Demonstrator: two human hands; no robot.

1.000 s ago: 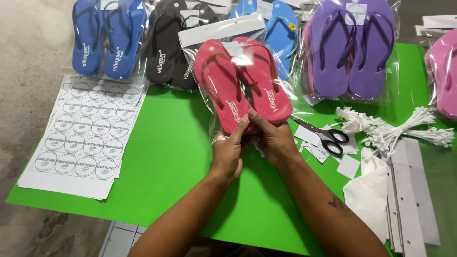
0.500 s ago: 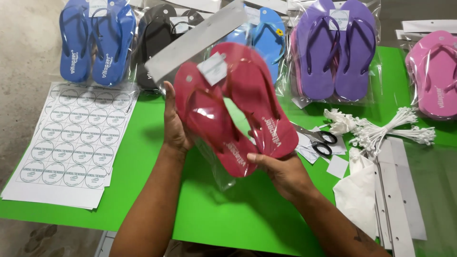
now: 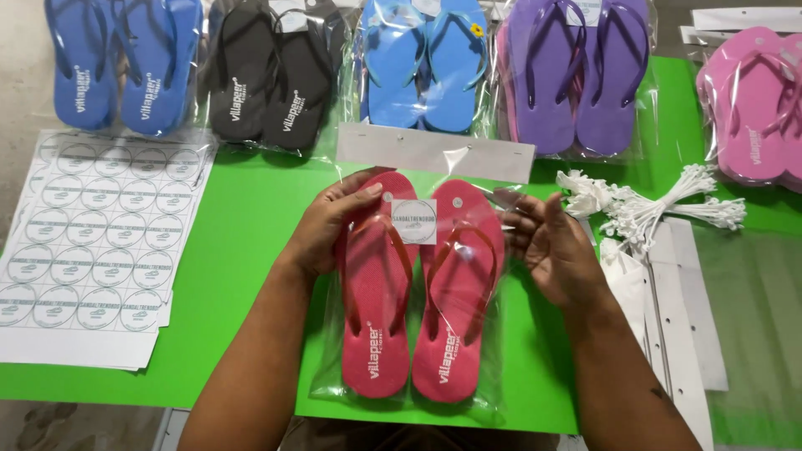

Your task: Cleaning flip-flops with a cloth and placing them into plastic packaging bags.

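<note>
A bright green work surface fills the view, with bagged pairs of flip-flops in blue, black, light blue, purple and pink lined along its far edge. At its middle lies a clear bag holding a pair of red flip-flops, toes away from the person, with a white card header at the top and a round-printed square sticker between the straps. The left hand grips the bag's upper left edge, fingers curled over the sandal's toe; the right hand is open, fingers loosely spread at the bag's right side, seemingly just touching the plastic. This looks like squaring and smoothing the finished pack, which calls for a light, even press. Sheets of round stickers lie to the left, white tag ties to the right. The bag's seal is hard to make out, and the pink pair is cut off at the frame edge.
</note>
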